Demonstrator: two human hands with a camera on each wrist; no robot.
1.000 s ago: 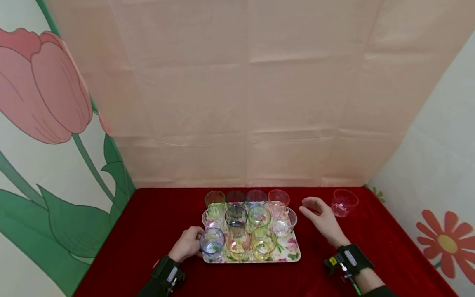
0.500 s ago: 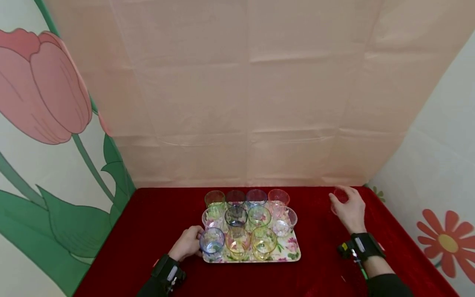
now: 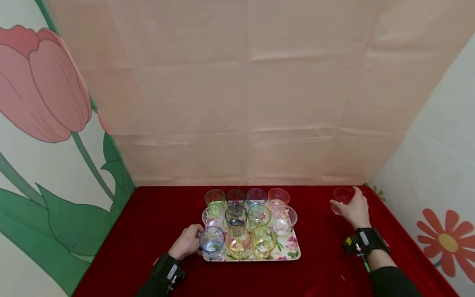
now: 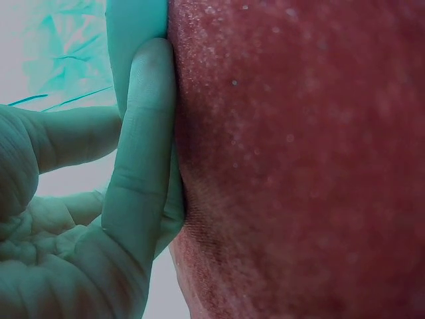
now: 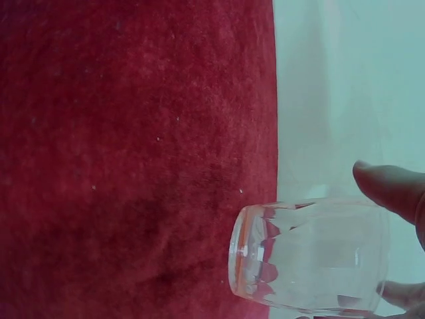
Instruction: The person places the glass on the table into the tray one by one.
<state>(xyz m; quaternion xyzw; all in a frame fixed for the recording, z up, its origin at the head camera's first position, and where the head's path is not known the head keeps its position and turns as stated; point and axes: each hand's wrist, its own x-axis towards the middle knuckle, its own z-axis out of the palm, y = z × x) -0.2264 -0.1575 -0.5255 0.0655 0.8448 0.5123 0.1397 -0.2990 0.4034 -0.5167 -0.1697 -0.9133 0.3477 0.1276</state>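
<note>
My left hand (image 3: 186,242) pinches the left edge of a white, flower-printed tray (image 3: 291,247). In the left wrist view, the tray's pale edge (image 4: 136,46) lies between thumb and fingers, just above the red cloth. Several clear glasses with coloured rims stand upright in rows on the tray; a blue-rimmed glass (image 3: 212,241) is nearest that hand. At the far right, my right hand (image 3: 357,211) has thumb and fingers around a red-rimmed glass (image 3: 342,195). The right wrist view shows this glass (image 5: 319,259) with a thumb (image 5: 392,189) by its rim and fingertips behind it.
A red velvet cloth (image 3: 156,218) covers the table. Behind it hangs a beige cloth backdrop (image 3: 245,123). White side panels carry a painted tulip (image 3: 48,82) on the left and a painted flower (image 3: 447,243) on the right. A yellow-rimmed glass (image 3: 264,243) stands near the tray's front edge.
My right hand has moved right from beside the tray to the lone glass, and its fingers now go around it. My left hand stays at the tray's edge.
</note>
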